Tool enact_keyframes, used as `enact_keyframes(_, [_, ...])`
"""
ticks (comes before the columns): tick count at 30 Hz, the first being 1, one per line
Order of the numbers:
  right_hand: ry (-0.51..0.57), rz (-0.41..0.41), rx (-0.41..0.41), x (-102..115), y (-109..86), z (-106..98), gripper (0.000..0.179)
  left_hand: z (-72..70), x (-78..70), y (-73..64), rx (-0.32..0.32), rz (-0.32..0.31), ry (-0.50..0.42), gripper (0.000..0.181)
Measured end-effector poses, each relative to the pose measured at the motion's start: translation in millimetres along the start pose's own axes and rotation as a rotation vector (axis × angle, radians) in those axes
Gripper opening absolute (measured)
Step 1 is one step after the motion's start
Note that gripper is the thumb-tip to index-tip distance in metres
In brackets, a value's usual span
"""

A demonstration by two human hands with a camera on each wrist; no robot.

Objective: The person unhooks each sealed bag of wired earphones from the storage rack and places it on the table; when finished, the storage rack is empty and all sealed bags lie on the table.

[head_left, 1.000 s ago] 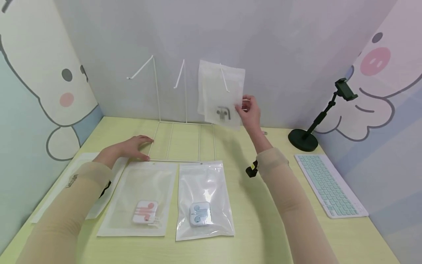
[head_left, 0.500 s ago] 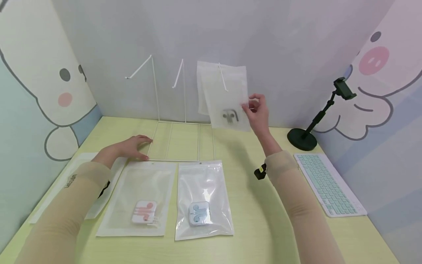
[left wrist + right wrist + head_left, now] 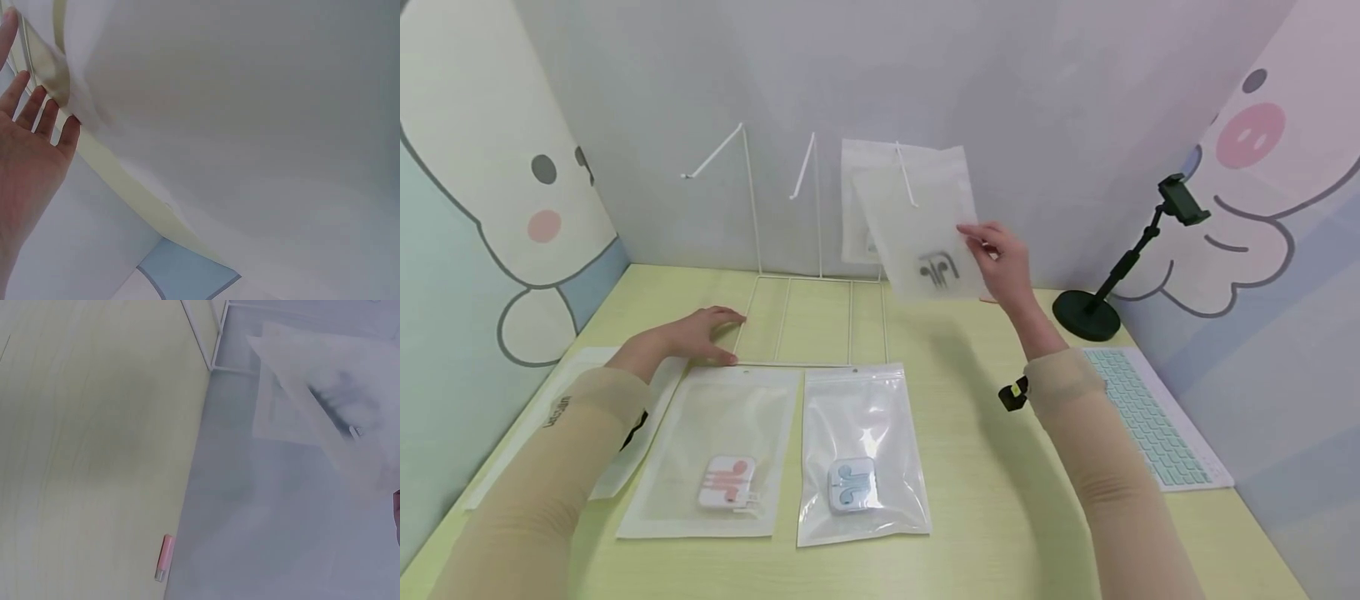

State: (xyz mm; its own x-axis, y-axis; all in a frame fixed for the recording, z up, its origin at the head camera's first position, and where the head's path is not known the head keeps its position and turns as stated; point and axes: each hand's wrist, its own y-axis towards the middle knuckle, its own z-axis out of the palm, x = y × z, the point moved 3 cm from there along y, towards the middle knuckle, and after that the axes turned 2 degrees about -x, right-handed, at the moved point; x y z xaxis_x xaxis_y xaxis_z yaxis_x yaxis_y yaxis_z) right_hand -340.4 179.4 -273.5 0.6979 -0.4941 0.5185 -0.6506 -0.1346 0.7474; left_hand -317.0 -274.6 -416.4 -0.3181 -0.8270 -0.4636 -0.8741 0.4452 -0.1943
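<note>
Front pouch (image 3: 928,223) swung rightward | right hand (image 3: 1006,262) pinches edge | left hand (image 3: 700,335) unmoved

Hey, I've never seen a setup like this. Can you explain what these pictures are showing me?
There's no robot here, just a person's two bare hands. The wide view is taken from the head, and the two smaller ones from the left and right wrists.

On the table lie a matte bag holding pink earphones, a shiny bag holding blue earphones, and a keyboard, among other things.

The right hand holds the side of a white bag with dark earphones, at the right hook of a white wire rack. The left hand rests at the rack's base.
</note>
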Motion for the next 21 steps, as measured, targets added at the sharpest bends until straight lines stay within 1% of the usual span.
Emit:
enact_keyframes(4, [0.006, 0.013, 0.058, 4, -0.6, -6, 0.023, -0.3, -0.7, -0.7, -0.003, 0.005, -0.001, 0.082])
enact_keyframes(7, [0.052, 0.04, 0.122, 7, -1.1, -12, 0.029, -0.5, -1.4, -1.5, -0.003, 0.005, -0.001, 0.082])
enact_keyframes(11, [0.1, 0.089, 0.224, 8, 0.0, -19, 0.041, -0.6, -2.7, -2.3, -0.001, 0.007, -0.007, 0.082])
enact_keyframes(15, [0.083, 0.106, 0.301, 12, 2.0, -26, 0.052, -0.7, -1.9, -2.2, -0.003, 0.011, -0.001, 0.082])
enact_keyframes(19, [0.033, 0.117, 0.361, 17, 2.7, -31, 0.062, -0.1, 0.3, -1.5, 0.0, 0.003, 0.001, 0.083])
enact_keyframes(21, [0.036, 0.114, 0.389, 18, 3.0, -32, 0.067, 0.3, 1.0, -1.2, 0.0, 0.0, 0.002, 0.083])
